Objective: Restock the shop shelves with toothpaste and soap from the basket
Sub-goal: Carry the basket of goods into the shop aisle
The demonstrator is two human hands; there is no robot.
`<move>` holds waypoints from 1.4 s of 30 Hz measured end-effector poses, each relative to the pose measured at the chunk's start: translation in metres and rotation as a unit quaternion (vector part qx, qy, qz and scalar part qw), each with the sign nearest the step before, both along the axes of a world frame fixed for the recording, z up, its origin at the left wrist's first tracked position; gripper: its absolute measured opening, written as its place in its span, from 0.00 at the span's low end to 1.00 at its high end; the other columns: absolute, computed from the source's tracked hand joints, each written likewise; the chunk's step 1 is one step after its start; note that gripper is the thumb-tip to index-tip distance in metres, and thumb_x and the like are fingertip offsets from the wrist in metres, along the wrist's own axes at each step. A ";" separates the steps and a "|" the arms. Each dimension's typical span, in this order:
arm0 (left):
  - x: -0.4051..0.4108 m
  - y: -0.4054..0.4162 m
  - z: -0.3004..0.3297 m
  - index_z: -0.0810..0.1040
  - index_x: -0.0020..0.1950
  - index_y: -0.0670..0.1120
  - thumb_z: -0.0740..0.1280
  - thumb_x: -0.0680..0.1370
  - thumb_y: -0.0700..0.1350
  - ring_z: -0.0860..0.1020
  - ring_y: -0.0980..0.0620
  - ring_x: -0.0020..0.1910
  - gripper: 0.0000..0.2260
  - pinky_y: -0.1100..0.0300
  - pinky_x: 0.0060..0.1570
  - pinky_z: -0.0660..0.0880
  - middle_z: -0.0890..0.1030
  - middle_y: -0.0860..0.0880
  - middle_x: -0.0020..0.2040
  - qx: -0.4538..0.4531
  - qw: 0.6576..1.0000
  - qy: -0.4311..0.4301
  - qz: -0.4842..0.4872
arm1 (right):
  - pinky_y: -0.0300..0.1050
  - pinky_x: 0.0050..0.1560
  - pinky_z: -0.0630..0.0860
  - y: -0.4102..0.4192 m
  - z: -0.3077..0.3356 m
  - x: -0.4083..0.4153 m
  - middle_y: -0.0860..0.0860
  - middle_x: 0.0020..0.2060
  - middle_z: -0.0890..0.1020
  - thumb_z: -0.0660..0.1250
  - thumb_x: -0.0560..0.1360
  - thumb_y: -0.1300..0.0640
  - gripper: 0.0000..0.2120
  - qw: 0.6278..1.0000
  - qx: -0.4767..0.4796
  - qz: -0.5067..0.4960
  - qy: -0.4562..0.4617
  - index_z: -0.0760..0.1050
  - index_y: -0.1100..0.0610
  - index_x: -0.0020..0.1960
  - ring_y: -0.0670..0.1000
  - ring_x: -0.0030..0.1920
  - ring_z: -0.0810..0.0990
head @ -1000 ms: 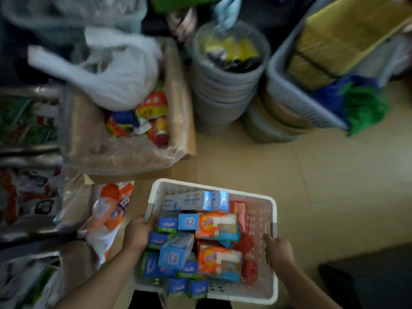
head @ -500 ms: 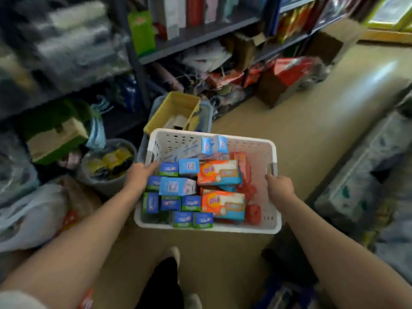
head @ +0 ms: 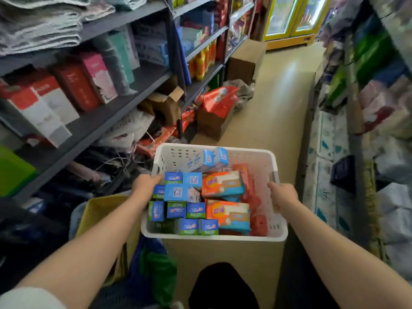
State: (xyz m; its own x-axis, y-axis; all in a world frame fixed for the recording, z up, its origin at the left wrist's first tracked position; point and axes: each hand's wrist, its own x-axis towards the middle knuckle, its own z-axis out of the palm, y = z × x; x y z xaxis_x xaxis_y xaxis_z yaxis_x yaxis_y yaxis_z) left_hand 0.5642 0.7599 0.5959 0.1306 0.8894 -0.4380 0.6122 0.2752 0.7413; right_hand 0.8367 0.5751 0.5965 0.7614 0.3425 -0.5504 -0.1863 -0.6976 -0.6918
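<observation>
I carry a white perforated plastic basket (head: 256, 157) in front of me above the aisle floor. My left hand (head: 145, 185) grips its left rim and my right hand (head: 283, 196) grips its right rim. Inside lie several blue and green toothpaste boxes (head: 178, 192) on the left, two orange and teal soap packs (head: 223, 184) in the middle and red packs (head: 258, 221) along the right side. Dark grey shop shelves (head: 107, 121) with boxed goods run along my left.
Cardboard boxes (head: 211, 123) and a red bag (head: 219, 99) stand on the floor by the shelf foot ahead. A yellow basket (head: 100, 210) sits low at my left. Stacked packs (head: 330, 139) line the right side. The tan floor aisle (head: 278, 97) leads to a lit fridge (head: 289, 16).
The view has risen from the floor clutter to the aisle ahead and I have turned along the shelves. Both hands keep the same grip on the basket, which now hangs higher.
</observation>
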 end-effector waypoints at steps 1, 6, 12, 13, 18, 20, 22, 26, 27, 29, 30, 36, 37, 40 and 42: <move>0.023 0.019 0.000 0.79 0.55 0.35 0.65 0.76 0.49 0.78 0.39 0.53 0.18 0.53 0.49 0.72 0.81 0.37 0.52 -0.002 1.000 0.009 -0.013 | 0.42 0.30 0.70 0.013 -0.002 0.019 0.55 0.31 0.74 0.63 0.76 0.56 0.10 1.000 0.001 -0.015 -0.001 0.74 0.63 0.43 0.53 0.30 0.74; 0.157 0.121 -0.018 0.78 0.54 0.34 0.67 0.76 0.48 0.79 0.38 0.52 0.17 0.52 0.51 0.73 0.81 0.35 0.52 0.002 0.998 -0.008 -0.061 | 0.42 0.30 0.69 0.098 -0.018 0.141 0.55 0.29 0.74 0.63 0.75 0.57 0.11 0.998 0.010 -0.065 -0.007 0.73 0.62 0.38 0.53 0.29 0.72; 0.325 0.231 -0.019 0.79 0.53 0.35 0.66 0.76 0.51 0.78 0.38 0.53 0.18 0.52 0.52 0.73 0.81 0.35 0.52 -0.016 0.999 0.003 -0.047 | 0.43 0.29 0.67 0.203 -0.007 0.303 0.56 0.30 0.72 0.61 0.76 0.57 0.10 0.996 0.008 -0.088 0.005 0.74 0.63 0.41 0.53 0.29 0.70; 0.351 0.247 -0.015 0.79 0.54 0.34 0.65 0.77 0.49 0.78 0.37 0.53 0.18 0.53 0.50 0.72 0.80 0.34 0.52 -0.021 0.999 -0.001 -0.043 | 0.43 0.29 0.67 0.220 -0.003 0.330 0.56 0.29 0.71 0.61 0.76 0.57 0.10 0.996 0.012 -0.084 -0.002 0.73 0.62 0.39 0.53 0.28 0.69; 0.459 0.320 -0.004 0.77 0.56 0.34 0.63 0.78 0.47 0.77 0.37 0.54 0.17 0.54 0.46 0.69 0.80 0.34 0.54 -0.014 0.998 0.000 -0.054 | 0.43 0.28 0.66 0.296 0.009 0.441 0.55 0.28 0.71 0.61 0.76 0.54 0.12 0.998 -0.006 -0.061 -0.025 0.73 0.61 0.39 0.53 0.27 0.69; 0.492 0.346 -0.003 0.78 0.56 0.34 0.63 0.78 0.47 0.77 0.38 0.53 0.17 0.56 0.45 0.67 0.80 0.35 0.53 -0.007 0.998 0.004 -0.062 | 0.43 0.28 0.67 0.320 0.008 0.475 0.55 0.29 0.72 0.61 0.76 0.54 0.12 0.998 -0.005 -0.057 -0.028 0.73 0.61 0.38 0.53 0.27 0.69; 0.526 0.371 -0.004 0.78 0.55 0.34 0.63 0.78 0.47 0.77 0.39 0.53 0.17 0.58 0.44 0.67 0.80 0.35 0.53 -0.006 0.998 0.015 -0.067 | 0.43 0.28 0.66 0.344 0.002 0.511 0.55 0.27 0.71 0.62 0.75 0.55 0.13 0.998 -0.008 -0.053 -0.031 0.71 0.60 0.34 0.53 0.26 0.69; 0.596 0.422 -0.008 0.79 0.55 0.34 0.65 0.77 0.48 0.78 0.39 0.53 0.17 0.56 0.45 0.69 0.81 0.36 0.53 -0.018 0.997 0.018 -0.077 | 0.46 0.31 0.71 0.392 -0.013 0.583 0.57 0.31 0.76 0.63 0.74 0.54 0.11 0.998 -0.011 -0.059 -0.014 0.75 0.62 0.39 0.55 0.30 0.74; 0.615 0.436 -0.010 0.79 0.54 0.35 0.65 0.76 0.49 0.78 0.39 0.52 0.18 0.54 0.47 0.70 0.81 0.36 0.53 -0.018 0.997 0.015 -0.075 | 0.47 0.32 0.72 0.403 -0.017 0.600 0.58 0.33 0.77 0.63 0.74 0.53 0.11 0.998 -0.015 -0.065 -0.011 0.76 0.62 0.42 0.56 0.32 0.75; 0.651 0.459 -0.009 0.78 0.55 0.35 0.65 0.76 0.49 0.79 0.40 0.50 0.18 0.53 0.47 0.72 0.81 0.36 0.53 -0.019 0.996 0.024 -0.079 | 0.48 0.34 0.72 0.424 -0.021 0.630 0.58 0.34 0.77 0.62 0.74 0.53 0.12 0.997 -0.027 -0.074 -0.011 0.76 0.62 0.42 0.56 0.33 0.75; 0.670 0.469 -0.009 0.78 0.55 0.35 0.65 0.76 0.49 0.78 0.40 0.49 0.18 0.53 0.46 0.71 0.81 0.36 0.52 -0.023 0.997 0.024 -0.075 | 0.48 0.34 0.72 0.435 -0.021 0.648 0.58 0.33 0.76 0.62 0.74 0.53 0.12 0.997 -0.028 -0.072 -0.012 0.76 0.61 0.41 0.56 0.33 0.75; 0.784 0.531 -0.005 0.77 0.56 0.35 0.65 0.76 0.50 0.77 0.43 0.46 0.18 0.53 0.45 0.71 0.80 0.40 0.49 -0.024 0.996 0.012 -0.081 | 0.45 0.31 0.69 0.496 -0.010 0.761 0.57 0.33 0.75 0.61 0.75 0.55 0.12 0.998 -0.017 -0.066 -0.007 0.76 0.63 0.45 0.55 0.31 0.73; 0.803 0.540 -0.007 0.77 0.56 0.35 0.65 0.76 0.50 0.76 0.44 0.45 0.18 0.54 0.44 0.70 0.80 0.40 0.47 -0.022 0.996 0.011 -0.082 | 0.45 0.30 0.69 0.506 -0.010 0.781 0.57 0.32 0.74 0.61 0.75 0.55 0.12 0.998 -0.018 -0.065 -0.007 0.76 0.63 0.45 0.54 0.30 0.73; 0.867 0.572 -0.019 0.76 0.57 0.34 0.64 0.77 0.49 0.76 0.43 0.47 0.18 0.57 0.43 0.68 0.79 0.39 0.48 -0.020 0.996 0.019 -0.082 | 0.43 0.29 0.69 0.540 -0.017 0.848 0.56 0.30 0.73 0.61 0.75 0.55 0.11 0.998 -0.015 -0.053 -0.009 0.75 0.62 0.44 0.54 0.28 0.72; 0.910 0.589 -0.028 0.76 0.57 0.34 0.64 0.77 0.49 0.76 0.42 0.46 0.19 0.57 0.41 0.69 0.79 0.39 0.48 -0.021 0.997 0.019 -0.066 | 0.43 0.28 0.69 0.564 -0.023 0.895 0.56 0.32 0.74 0.61 0.75 0.56 0.10 0.999 -0.008 -0.045 -0.006 0.75 0.62 0.44 0.53 0.29 0.72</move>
